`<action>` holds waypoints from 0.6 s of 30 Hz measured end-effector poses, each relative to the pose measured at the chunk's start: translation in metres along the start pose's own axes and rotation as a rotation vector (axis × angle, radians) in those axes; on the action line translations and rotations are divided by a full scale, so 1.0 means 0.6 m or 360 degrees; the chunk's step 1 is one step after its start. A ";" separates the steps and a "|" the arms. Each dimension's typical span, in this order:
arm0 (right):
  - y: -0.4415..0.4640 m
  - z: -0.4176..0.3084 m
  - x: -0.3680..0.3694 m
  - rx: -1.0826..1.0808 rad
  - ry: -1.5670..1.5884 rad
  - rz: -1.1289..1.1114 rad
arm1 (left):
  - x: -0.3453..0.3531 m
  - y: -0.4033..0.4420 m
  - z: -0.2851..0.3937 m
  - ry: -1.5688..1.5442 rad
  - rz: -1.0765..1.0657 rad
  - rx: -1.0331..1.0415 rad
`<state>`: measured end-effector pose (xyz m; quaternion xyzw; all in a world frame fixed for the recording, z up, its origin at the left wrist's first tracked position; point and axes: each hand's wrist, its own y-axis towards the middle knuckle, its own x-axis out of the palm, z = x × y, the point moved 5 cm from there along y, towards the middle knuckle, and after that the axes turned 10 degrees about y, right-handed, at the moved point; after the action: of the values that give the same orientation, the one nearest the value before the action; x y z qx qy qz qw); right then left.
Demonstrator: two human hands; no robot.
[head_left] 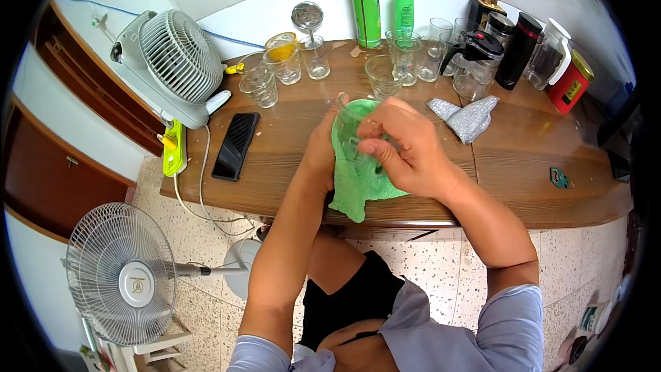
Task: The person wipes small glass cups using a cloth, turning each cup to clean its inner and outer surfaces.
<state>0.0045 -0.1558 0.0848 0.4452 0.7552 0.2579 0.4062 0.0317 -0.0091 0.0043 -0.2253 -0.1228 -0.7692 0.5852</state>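
In front of me, over the near part of the table, a green cloth [350,193] hangs down in a fold, with a clear drinking glass [351,122] lying tilted against it. My left hand [321,148] grips the cloth and the glass from the left side; its fingers are mostly hidden behind them. My right hand [407,148] is curled at the glass from the right, thumb and forefinger bent in close to each other. The glass is see-through, so its exact outline between the hands is hard to make out. Just behind stands another clear glass [383,83].
Left on the wooden table [523,158] are a black phone [236,146], a box fan [169,52] and several glasses [259,88]. A silver-grey cloth [468,117], a glass teapot [475,69], a black flask [518,52] and a red tin [571,83] are right. A floor fan [124,275] stands lower left.
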 end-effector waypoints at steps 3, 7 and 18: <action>-0.002 0.009 -0.006 0.0136 0.0005 0.0225 | 0.010 0.002 0.006 0.0205 -0.0047 0.0187; -0.018 0.047 -0.002 0.0432 0.0179 0.0446 | 0.016 0.002 0.022 0.1214 0.0126 0.0886; -0.029 0.059 0.030 0.0508 0.0746 0.0316 | 0.014 -0.007 0.019 0.0235 0.0004 0.0729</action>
<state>0.0211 -0.1474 0.0459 0.5035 0.8121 0.2702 0.1185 0.0281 -0.0099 0.0184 -0.0299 -0.2505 -0.7350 0.6294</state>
